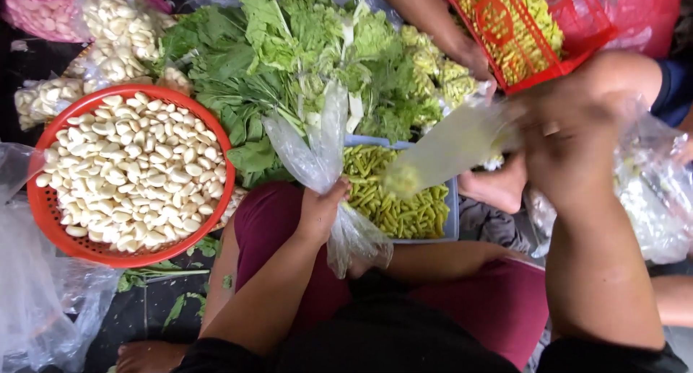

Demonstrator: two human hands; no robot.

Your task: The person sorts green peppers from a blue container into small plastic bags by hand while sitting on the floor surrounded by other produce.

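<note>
Clear plastic fills the person's left hand (323,207), which is closed in a fist round the bunched middle of a thin bag (317,156); the bag's upper end stands up toward twelve o'clock and its lower end hangs over the maroon-clad lap. At three o'clock from it, the right hand (570,138) is blurred, seemingly pinching the top of a second clear bag (447,149) with yellow-green pieces at its bottom; how its fingers stand I cannot tell. That bag hangs over a blue tray (451,225) of cut green beans, just beside the left hand. At nine o'clock sits a red basket (45,214) heaped with peeled garlic cloves. Leafy greens (289,48) lie at twelve o'clock. At one o'clock another person's hand (473,59) holds a red lattice basket (556,55) of yellow-green pieces.
</note>
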